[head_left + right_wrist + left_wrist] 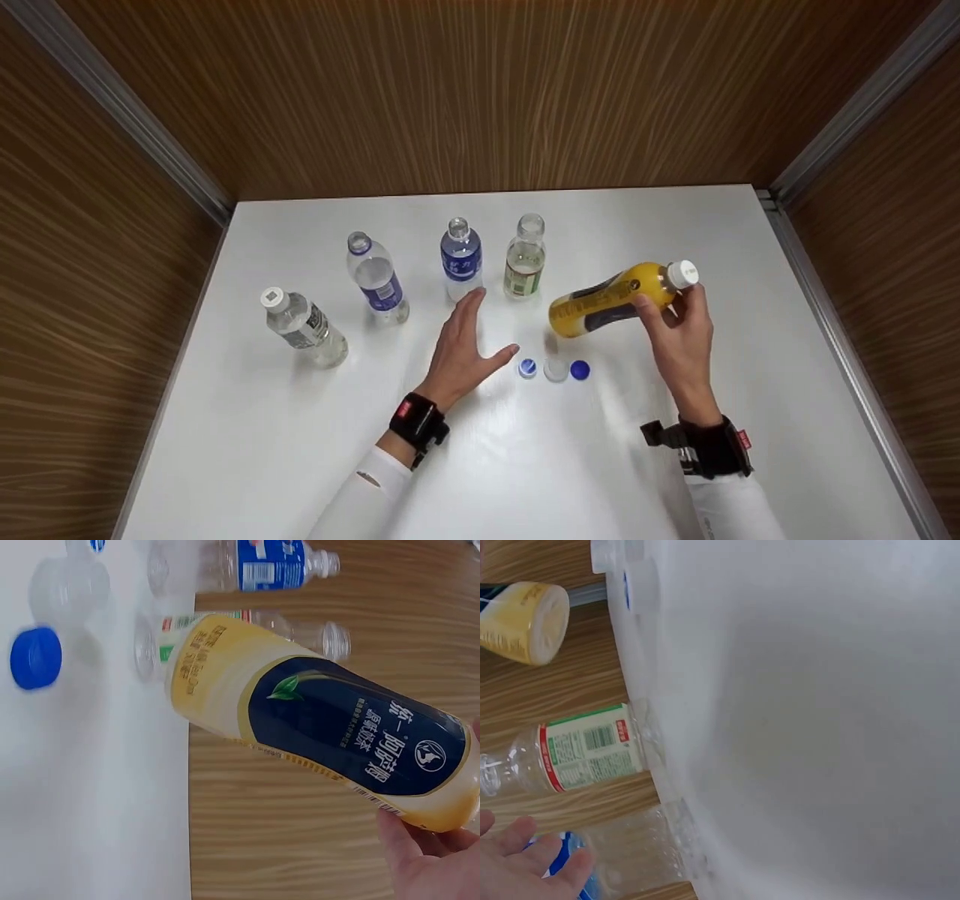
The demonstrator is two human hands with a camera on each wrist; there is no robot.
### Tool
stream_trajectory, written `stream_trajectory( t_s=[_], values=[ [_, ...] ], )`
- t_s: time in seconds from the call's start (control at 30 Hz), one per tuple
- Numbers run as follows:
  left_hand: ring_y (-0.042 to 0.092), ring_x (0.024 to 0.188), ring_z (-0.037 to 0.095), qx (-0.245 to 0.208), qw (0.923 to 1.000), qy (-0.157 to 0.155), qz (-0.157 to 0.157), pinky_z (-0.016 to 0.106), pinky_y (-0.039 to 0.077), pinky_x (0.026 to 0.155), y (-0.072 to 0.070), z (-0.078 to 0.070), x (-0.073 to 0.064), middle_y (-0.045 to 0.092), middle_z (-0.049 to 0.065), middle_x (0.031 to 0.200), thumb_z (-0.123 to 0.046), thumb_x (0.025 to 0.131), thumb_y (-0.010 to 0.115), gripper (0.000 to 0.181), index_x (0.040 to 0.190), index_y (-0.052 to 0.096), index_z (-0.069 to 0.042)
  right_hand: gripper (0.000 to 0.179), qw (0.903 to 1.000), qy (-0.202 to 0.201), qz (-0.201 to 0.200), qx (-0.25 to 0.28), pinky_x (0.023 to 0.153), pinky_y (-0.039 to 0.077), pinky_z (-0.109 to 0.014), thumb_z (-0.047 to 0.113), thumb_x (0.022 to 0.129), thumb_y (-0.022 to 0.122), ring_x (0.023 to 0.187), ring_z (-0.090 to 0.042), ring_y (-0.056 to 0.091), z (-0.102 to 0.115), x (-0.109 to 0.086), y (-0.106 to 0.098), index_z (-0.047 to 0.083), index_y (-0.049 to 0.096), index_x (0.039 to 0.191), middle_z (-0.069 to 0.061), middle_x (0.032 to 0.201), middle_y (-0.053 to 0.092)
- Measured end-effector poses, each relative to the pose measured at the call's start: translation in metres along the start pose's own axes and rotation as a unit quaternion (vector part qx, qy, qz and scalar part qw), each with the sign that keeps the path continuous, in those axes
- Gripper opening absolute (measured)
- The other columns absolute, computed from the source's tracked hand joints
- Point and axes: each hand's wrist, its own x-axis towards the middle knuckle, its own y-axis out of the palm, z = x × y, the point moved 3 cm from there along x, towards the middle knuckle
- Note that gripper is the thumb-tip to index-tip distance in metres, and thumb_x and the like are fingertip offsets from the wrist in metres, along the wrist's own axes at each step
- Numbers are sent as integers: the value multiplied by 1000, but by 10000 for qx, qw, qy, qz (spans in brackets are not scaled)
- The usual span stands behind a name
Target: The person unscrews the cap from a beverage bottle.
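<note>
My right hand (684, 349) grips a yellow bottle (600, 306) with a dark label and a white cap (682, 274), fingers round it near the neck. The bottle is tilted well over, its base pointing left, and the right wrist view shows its label (352, 727) close up. My left hand (461, 356) is held out with thumb and fingers spread, holding nothing. Beyond its fingertips stands an uncapped bottle with a blue label (461, 259). Between the hands lie a blue-and-white cap (527, 368), a clear white cap (556, 370) and a blue cap (580, 370).
An uncapped bottle with a green-and-red label (523, 262) stands at the back. To the left stand an uncapped purple-label bottle (379, 277) and a white-capped bottle (307, 326). Wood-grain panels (480, 97) enclose the white table (262, 450) on three sides.
</note>
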Motion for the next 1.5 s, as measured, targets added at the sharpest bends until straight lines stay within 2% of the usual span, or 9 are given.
stream_trajectory(
  t_s=[0.1,0.2,0.53,0.8,1.07,1.27,1.4,1.5],
  values=[
    [35,149,31,-98,9996,-114,257,47,31,121,7,-8,3,33,16,164,-45,84,85,104,160,29,-4,56,9997,6,203,110,100,52,-25,8,98,70,122,-19,61,-1,-6,13,-4,44,145,-4,131,57],
    [32,151,31,-128,9989,-90,436,46,28,123,12,-16,6,31,15,165,-43,83,86,106,161,27,-3,58,9990,11,388,231,99,53,-25,6,98,70,121,-20,61,-1,-12,24,-6,42,147,-9,133,57],
    [37,149,29,-71,9970,70,771,47,31,121,24,-31,9,30,12,167,-52,79,87,112,162,25,-10,58,9968,-28,670,423,99,53,-27,3,96,71,125,-25,60,-1,-26,53,-6,43,147,-18,136,57],
    [41,146,26,100,9970,271,713,46,34,119,29,-32,9,37,13,162,-49,80,88,107,160,30,-7,58,9956,-121,835,408,98,53,-27,-1,95,71,125,-33,60,0,-34,65,-9,43,146,-21,136,58],
    [58,126,21,141,9968,301,723,43,44,111,30,-31,9,58,10,142,-32,83,89,91,154,38,-7,59,9950,-107,909,406,99,53,-27,0,93,73,126,-35,60,0,-37,71,-11,43,144,-22,137,58],
    [59,119,22,221,9970,366,651,42,45,108,29,-30,7,61,9,135,-29,83,89,79,145,46,-7,60,9944,-58,1035,223,101,51,-24,2,95,72,130,-34,57,-1,-37,69,-8,42,147,-21,143,56],
    [58,119,23,210,9975,358,579,43,45,108,28,-27,6,61,9,134,-28,83,89,76,143,47,-8,58,9934,-235,1122,3,105,48,-24,4,97,70,133,-34,55,0,-32,64,-5,44,148,-20,145,54],
    [58,119,23,228,9977,320,558,43,44,108,27,-25,5,61,10,133,-27,83,88,75,143,47,-8,52,9924,-562,1027,-370,106,48,-28,7,100,67,131,-31,56,3,-26,56,-4,47,147,-18,143,55]
  ],
)
